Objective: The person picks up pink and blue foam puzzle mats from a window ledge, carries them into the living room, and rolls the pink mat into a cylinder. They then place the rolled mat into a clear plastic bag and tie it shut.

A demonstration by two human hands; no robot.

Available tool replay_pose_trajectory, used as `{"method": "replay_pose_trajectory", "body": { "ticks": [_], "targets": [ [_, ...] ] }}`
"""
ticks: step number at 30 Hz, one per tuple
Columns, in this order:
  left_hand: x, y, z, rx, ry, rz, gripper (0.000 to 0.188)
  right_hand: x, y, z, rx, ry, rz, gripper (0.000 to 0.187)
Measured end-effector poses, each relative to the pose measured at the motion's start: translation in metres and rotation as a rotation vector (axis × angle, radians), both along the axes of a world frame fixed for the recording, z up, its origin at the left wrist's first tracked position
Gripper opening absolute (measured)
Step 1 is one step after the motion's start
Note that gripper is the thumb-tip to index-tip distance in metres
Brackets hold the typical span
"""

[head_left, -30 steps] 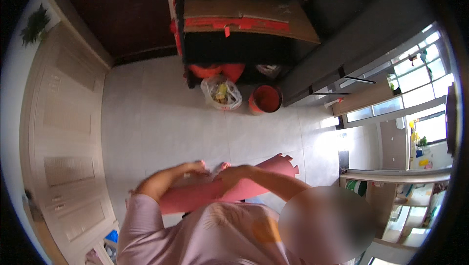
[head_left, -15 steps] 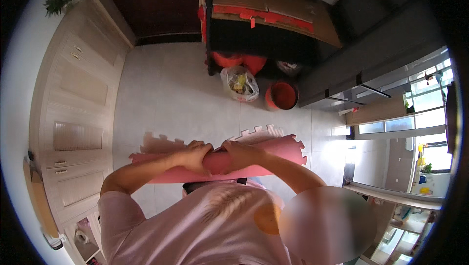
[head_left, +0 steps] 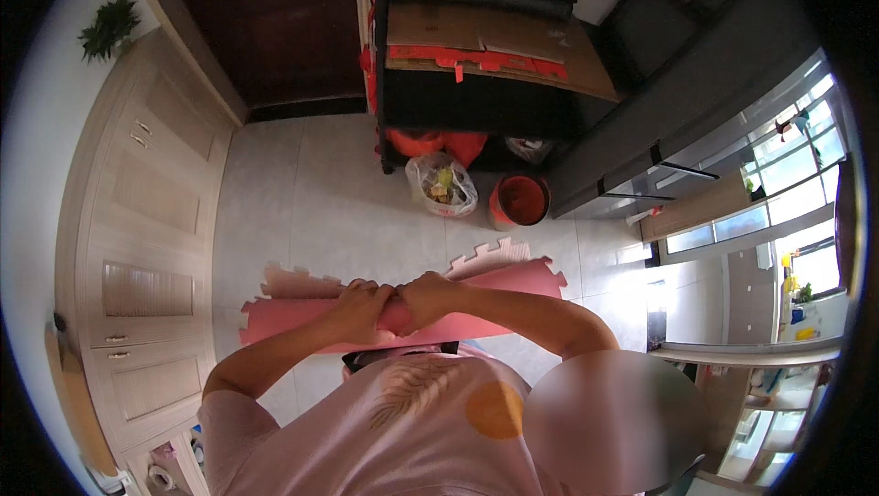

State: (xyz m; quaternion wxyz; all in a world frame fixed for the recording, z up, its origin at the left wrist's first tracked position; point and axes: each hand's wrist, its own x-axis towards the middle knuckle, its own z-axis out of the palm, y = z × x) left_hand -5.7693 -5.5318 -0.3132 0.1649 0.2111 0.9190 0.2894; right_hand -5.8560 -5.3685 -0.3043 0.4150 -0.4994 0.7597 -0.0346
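A pink foam puzzle mat (head_left: 284,318) with toothed edges is rolled into a long tube held level in front of my chest. My left hand (head_left: 359,306) grips the roll near its middle, fingers wrapped over the top. My right hand (head_left: 428,297) grips it right beside the left, the two hands almost touching. A loose flap of the mat (head_left: 490,256) sticks up behind the roll on the right.
Pale tiled floor (head_left: 311,212) lies below. A plastic bag of scraps (head_left: 441,185) and a red bucket (head_left: 520,200) stand by a dark shelf unit (head_left: 476,84) holding cardboard. Wooden cabinets (head_left: 137,221) line the left; a window is at right.
The mat went from hanging low and tilted to a level roll raised before my chest. Both hands shifted together to its middle. The view has swung slightly.
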Motion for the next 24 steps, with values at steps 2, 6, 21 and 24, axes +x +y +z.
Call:
{"method": "replay_pose_trajectory", "body": {
  "ticks": [2, 6, 21, 24],
  "targets": [
    [-0.003, -0.004, -0.012, 0.075, 0.195, 0.057, 0.056, -0.009, -0.001, -0.001, 0.003, -0.014, -0.083, 0.070],
    [-0.024, -0.008, 0.001, 0.467, 0.222, 0.254, 0.040, -0.030, 0.029, -0.033, 0.084, 0.075, -0.258, 0.068],
    [-0.105, 0.094, -0.120, 1.450, -0.698, 0.601, 0.053, -0.111, 0.168, -0.030, -0.132, -0.032, -0.767, 0.067],
    [-0.143, 0.108, -0.129, 1.466, -0.652, 0.588, 0.057, -0.147, 0.176, -0.071, -0.458, -0.121, -0.645, 0.068]
  ]
}}
